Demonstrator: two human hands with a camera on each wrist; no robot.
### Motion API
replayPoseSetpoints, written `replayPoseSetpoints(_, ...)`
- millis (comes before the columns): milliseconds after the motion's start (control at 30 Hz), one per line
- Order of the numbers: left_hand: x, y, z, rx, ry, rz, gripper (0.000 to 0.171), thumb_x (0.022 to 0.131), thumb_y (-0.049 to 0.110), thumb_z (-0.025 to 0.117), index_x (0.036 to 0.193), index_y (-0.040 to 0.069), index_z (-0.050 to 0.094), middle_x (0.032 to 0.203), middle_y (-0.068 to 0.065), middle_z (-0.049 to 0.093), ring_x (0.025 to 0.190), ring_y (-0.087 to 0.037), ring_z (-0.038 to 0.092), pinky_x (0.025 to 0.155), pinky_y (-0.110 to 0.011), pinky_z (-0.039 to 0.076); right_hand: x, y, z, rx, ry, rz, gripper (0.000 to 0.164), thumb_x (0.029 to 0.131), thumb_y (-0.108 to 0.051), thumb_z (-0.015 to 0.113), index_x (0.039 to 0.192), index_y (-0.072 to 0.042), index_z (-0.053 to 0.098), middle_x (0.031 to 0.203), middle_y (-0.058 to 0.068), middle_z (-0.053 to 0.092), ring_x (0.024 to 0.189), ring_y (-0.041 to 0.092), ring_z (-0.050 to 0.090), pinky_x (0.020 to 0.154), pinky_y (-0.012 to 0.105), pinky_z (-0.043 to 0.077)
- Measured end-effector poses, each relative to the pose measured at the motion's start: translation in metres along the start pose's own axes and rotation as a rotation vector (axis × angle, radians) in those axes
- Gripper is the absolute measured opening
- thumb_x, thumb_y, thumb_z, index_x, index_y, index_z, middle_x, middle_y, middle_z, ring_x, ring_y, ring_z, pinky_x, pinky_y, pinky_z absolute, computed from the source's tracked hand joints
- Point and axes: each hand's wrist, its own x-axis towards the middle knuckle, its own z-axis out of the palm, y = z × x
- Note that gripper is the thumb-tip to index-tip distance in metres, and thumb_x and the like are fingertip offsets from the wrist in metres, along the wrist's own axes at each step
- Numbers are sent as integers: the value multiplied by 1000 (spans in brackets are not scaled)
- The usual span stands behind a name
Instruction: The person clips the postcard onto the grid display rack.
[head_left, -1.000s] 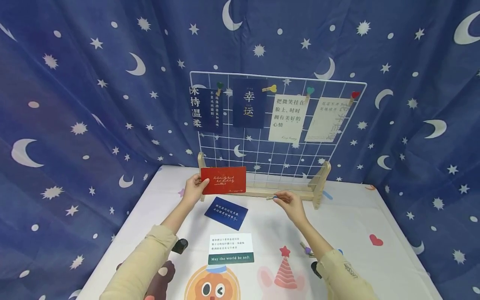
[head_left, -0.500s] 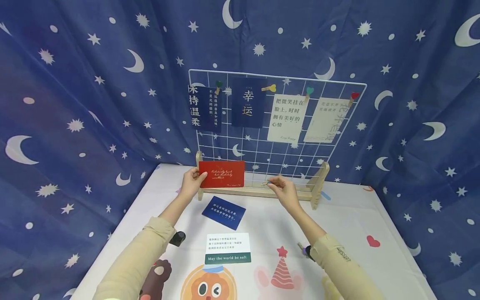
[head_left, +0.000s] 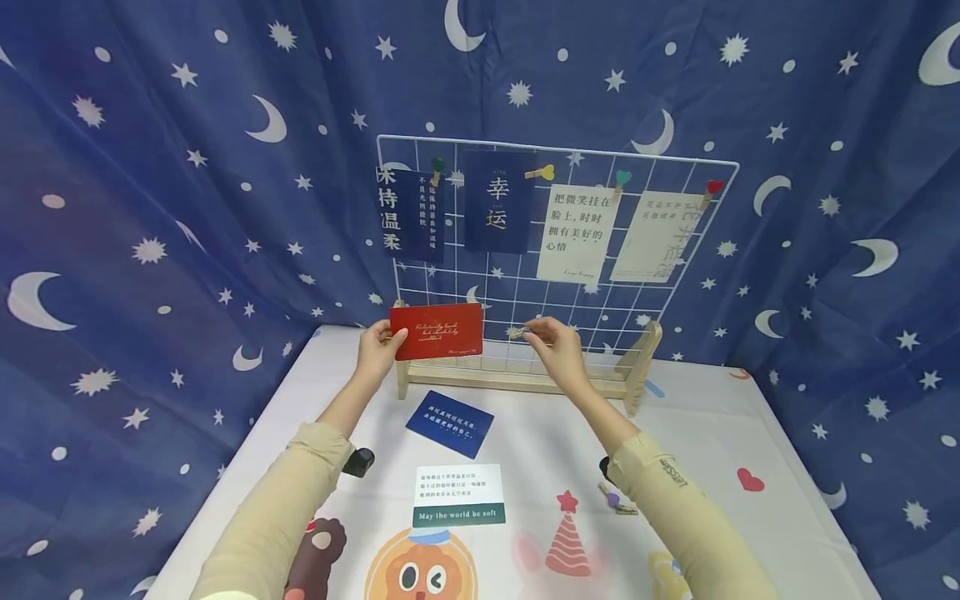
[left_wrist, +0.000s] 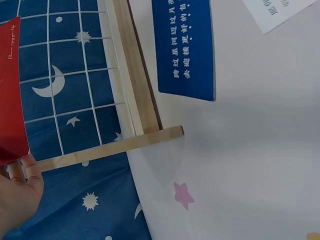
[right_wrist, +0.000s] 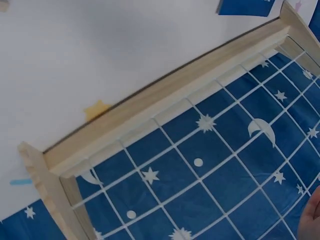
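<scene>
My left hand [head_left: 377, 350] pinches a red card [head_left: 437, 332] with pale script by its left edge, held up before the lower left of a white wire grid rack [head_left: 517, 287]. In the left wrist view the red card [left_wrist: 11, 95] shows at the far left, above the fingers. My right hand [head_left: 558, 350] pinches a small wooden clothespin [head_left: 517, 332] between thumb and fingers, to the right of the red card and apart from it. Only a bit of the right hand [right_wrist: 311, 220] enters the right wrist view, and the clothespin is out of sight there.
Two dark blue cards, one [head_left: 497, 202] lettered in gold, and two white cards, one [head_left: 576, 233] in the middle, hang from the grid by heart clothespins. A blue card [head_left: 450, 424], a white-and-green card [head_left: 459, 496] and loose clothespins [head_left: 617, 500] lie on the table. Wooden feet [head_left: 643, 367] support the rack.
Both hands have risen toward the grid, carrying the red card and the clothespin upward and slightly left. The hung cards and those on the table have stayed put.
</scene>
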Motion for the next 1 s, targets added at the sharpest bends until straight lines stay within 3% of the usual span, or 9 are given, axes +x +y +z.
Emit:
replayPoseSetpoints(233,14,11,-2,-4,29,21,32,91,8,60,115,-13,54,108,-30,63,79,-9,61,85,-34,56,21,-10,1,-96,-20,-23,17,88,-3,63,103,5,65,98,20,69,86,31,67,79,37,56)
replayPoseSetpoints(367,22,17,-1,13,37,25,32,92,10,59,115,-11,56,108,-29,64,88,-22,65,87,-38,55,32,-17,5,-106,-16,-34,18,88,-4,62,104,5,64,99,20,69,86,30,67,79,37,56)
replayPoseSetpoints(400,28,13,0,6,35,30,32,92,11,60,116,-10,56,108,-28,64,91,-26,65,88,-39,55,35,-19,7,-103,-13,-38,18,89,-4,61,104,5,64,99,20,69,86,30,67,79,37,56)
replayPoseSetpoints(500,59,-22,4,-64,31,100,31,89,21,65,112,0,61,100,-18,70,89,-23,67,81,-33,57,42,-23,12,-89,-1,-44,17,89,-3,61,103,5,64,99,20,69,86,30,67,80,37,56)
replayPoseSetpoints(567,90,-57,8,-97,48,150,29,87,25,68,107,4,63,91,-10,72,80,-17,68,70,-25,57,47,-25,16,-80,8,-48,16,88,-3,61,102,5,64,98,20,69,85,30,67,79,36,57)
replayPoseSetpoints(633,119,-85,12,-101,49,169,29,86,23,69,106,4,64,89,-9,72,78,-16,67,67,-24,57,52,-28,20,-75,21,-55,16,88,-3,62,102,5,64,97,20,70,85,30,68,79,35,57)
replayPoseSetpoints(767,159,-116,15,-72,55,213,34,86,25,69,108,1,63,91,-12,71,78,-17,68,67,-26,58,63,-32,25,-81,69,-75,16,87,-3,63,100,5,65,97,20,70,84,30,68,77,34,57)
replayPoseSetpoints(867,172,-126,15,-85,43,240,37,84,32,70,106,3,63,88,-10,70,75,-15,68,64,-24,57,70,-34,27,-79,114,-73,14,85,-3,65,97,4,66,95,19,70,82,29,67,74,34,56)
replayPoseSetpoints(1000,162,-113,11,-108,24,201,36,85,28,70,108,2,63,89,-13,71,77,-19,67,67,-30,58,76,-35,31,-51,148,-53,12,85,-4,66,93,5,67,92,19,71,79,29,67,71,33,55)
